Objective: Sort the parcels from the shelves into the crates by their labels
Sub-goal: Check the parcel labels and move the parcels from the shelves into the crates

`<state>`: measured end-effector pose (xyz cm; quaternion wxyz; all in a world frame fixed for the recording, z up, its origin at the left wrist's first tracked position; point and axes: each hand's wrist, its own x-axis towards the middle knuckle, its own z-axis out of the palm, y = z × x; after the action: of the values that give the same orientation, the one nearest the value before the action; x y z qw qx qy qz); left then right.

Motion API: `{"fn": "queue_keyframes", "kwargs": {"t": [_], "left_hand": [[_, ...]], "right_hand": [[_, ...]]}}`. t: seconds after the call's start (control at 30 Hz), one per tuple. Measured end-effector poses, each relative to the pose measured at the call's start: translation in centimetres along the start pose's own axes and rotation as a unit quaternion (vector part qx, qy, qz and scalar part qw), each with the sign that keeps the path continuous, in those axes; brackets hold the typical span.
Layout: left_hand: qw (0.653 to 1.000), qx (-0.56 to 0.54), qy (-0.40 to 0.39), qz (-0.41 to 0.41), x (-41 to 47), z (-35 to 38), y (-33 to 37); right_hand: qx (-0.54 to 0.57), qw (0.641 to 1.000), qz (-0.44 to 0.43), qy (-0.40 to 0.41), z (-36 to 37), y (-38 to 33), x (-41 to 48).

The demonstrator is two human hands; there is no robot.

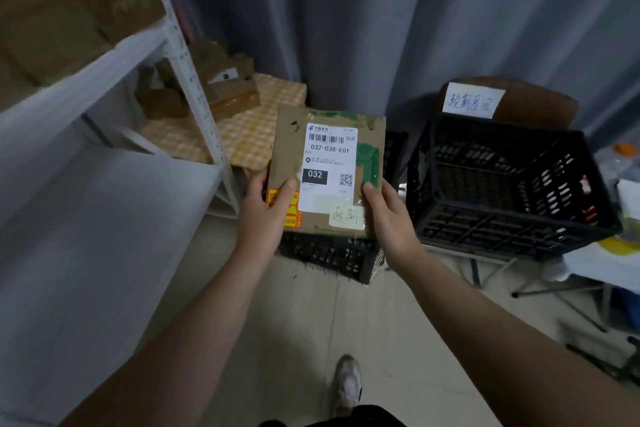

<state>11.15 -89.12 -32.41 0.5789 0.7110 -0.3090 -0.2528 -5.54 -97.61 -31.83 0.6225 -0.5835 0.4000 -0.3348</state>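
Here the left hand (pixel 268 210) and right hand (pixel 389 215) clamp a flat cardboard parcel (pixel 327 170) by its lower corners, thumbs on the labelled face, held above a black crate (pixel 329 258) on the floor.

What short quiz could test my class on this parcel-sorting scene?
1. True or false: the left hand and the right hand both grip the flat brown cardboard parcel.
2. The white number on the parcel's black patch reads: A 032, B 517, C 940.
3. Fill in: the white handwritten paper sign sits just behind the large black plastic ____ on the right.
Key: 1 true; 2 A; 3 crate.
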Motion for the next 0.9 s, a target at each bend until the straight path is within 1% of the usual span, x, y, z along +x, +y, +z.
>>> {"fn": "queue_keyframes", "kwargs": {"t": [0.1, 0.2, 0.33, 0.43, 0.5, 0.57, 0.67, 0.73, 0.77, 0.83, 0.9], "left_hand": [[0.999, 0.013, -0.027, -0.016, 4.5, 3.4, -0.4], [0.998, 0.046, -0.04, -0.005, 8.8, 6.0, -0.9], [0.994, 0.097, -0.043, 0.016, 15.2, 8.5, -2.1], [0.987, 0.152, -0.046, -0.006, 20.3, 10.1, -4.8], [0.982, 0.171, -0.064, -0.049, 23.5, 11.1, -7.2], [0.975, 0.178, -0.102, -0.089, 26.5, 12.1, -9.6], [0.958, 0.208, -0.158, -0.122, 30.5, 13.8, -13.5], [0.945, 0.21, -0.192, -0.162, 32.8, 15.5, -16.3], [0.939, 0.218, -0.204, -0.169, 33.8, 16.4, -17.6], [0.929, 0.253, -0.219, -0.158, 35.7, 18.6, -20.4], [0.92, 0.277, -0.221, -0.165, 37.2, 21.2, -23.4]], "right_hand": [[-0.012, 1.0, 0.024, -0.003, -2.9, 0.5, 5.3], [-0.021, 0.998, 0.058, -0.001, -4.6, 1.2, 10.7], [-0.013, 0.994, 0.104, 0.014, -4.9, 2.7, 17.8], [0.006, 0.989, 0.148, 0.026, -4.5, 4.6, 22.7], [-0.012, 0.985, 0.171, 0.034, -4.1, 6.7, 25.8], [-0.033, 0.978, 0.199, 0.048, -3.8, 9.1, 28.9], [-0.038, 0.966, 0.247, 0.065, -3.6, 13.2, 33.0], [-0.05, 0.958, 0.27, 0.08, -3.8, 16.1, 35.6], [-0.057, 0.954, 0.28, 0.086, -4.1, 17.6, 36.9], [-0.065, 0.947, 0.301, 0.096, -4.8, 20.7, 39.1], [-0.073, 0.941, 0.316, 0.095, -5.7, 24.1, 41.3]]}}
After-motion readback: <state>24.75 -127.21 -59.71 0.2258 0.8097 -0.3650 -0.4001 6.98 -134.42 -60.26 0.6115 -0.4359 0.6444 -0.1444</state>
